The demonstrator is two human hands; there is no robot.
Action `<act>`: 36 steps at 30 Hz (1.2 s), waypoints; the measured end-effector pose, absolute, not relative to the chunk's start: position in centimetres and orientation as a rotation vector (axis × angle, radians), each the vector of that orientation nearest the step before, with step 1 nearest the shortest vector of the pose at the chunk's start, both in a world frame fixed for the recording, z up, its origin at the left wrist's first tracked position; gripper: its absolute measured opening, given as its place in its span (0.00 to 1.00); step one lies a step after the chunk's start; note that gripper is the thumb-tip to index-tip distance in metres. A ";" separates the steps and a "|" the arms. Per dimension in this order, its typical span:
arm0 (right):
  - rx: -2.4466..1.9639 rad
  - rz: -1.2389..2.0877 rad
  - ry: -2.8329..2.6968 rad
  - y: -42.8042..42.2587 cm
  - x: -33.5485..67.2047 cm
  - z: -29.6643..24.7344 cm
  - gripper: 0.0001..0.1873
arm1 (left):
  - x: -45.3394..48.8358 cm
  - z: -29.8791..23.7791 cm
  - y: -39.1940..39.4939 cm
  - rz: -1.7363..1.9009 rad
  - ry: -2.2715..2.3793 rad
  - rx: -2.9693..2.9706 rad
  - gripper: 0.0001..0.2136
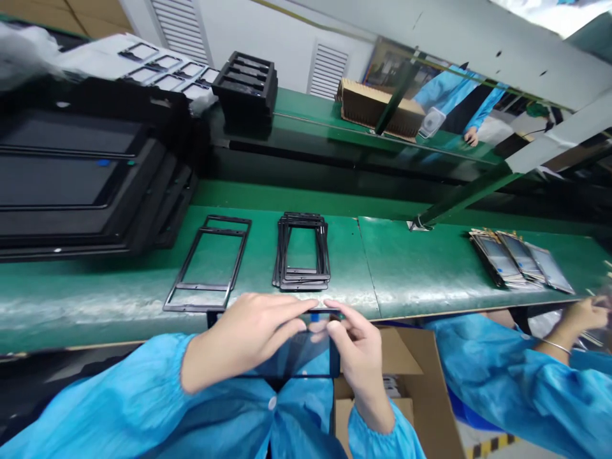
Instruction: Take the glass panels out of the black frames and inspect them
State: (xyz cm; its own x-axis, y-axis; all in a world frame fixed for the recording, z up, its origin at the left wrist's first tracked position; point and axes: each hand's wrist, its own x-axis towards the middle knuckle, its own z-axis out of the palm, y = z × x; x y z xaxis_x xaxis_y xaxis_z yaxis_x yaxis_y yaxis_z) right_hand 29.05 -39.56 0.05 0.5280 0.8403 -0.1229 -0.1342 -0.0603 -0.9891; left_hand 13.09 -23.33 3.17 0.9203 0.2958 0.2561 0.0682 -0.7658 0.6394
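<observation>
A dark, glossy screen panel (306, 358) in a thin black frame is held just off the bench's front edge, close to my body. My left hand (248, 335) reaches across its upper edge, fingers stretched along the rim and thumb over the glass; its grip is partly hidden. With thumb and fingers, my right hand (356, 341) pinches the top right part of the panel. A small blue tab (314, 317) shows between the hands. Beyond them on the bench lie a stack of black rectangular frames (306, 280) and, to its left, a couple of overlapping frames (203, 286).
Black trays with dark panels (62, 185) are piled at left. Slotted black trays (246, 83) stand on the back shelf. Several screens (521, 258) lie at right near a co-worker's hand (581, 319). Below the bench sits an open cardboard box (430, 389); a green post (459, 191) rises behind.
</observation>
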 end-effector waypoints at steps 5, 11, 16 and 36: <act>-1.283 1.017 -0.544 -38.9 30.1 -0.5 0.25 | 13.3 2.7 -23.7 0.214 0.559 1.636 0.18; -1.382 0.862 -0.430 -38.4 31.1 -1.3 0.26 | 12.6 2.2 -24.5 0.245 0.713 1.135 0.29; -1.336 0.810 -0.475 -38.1 30.6 -0.6 0.24 | 12.4 1.7 -24.9 0.266 0.750 1.082 0.33; -1.502 0.752 -0.555 -40.5 33.6 -1.9 0.23 | 10.5 1.7 -22.3 0.458 0.843 1.311 0.22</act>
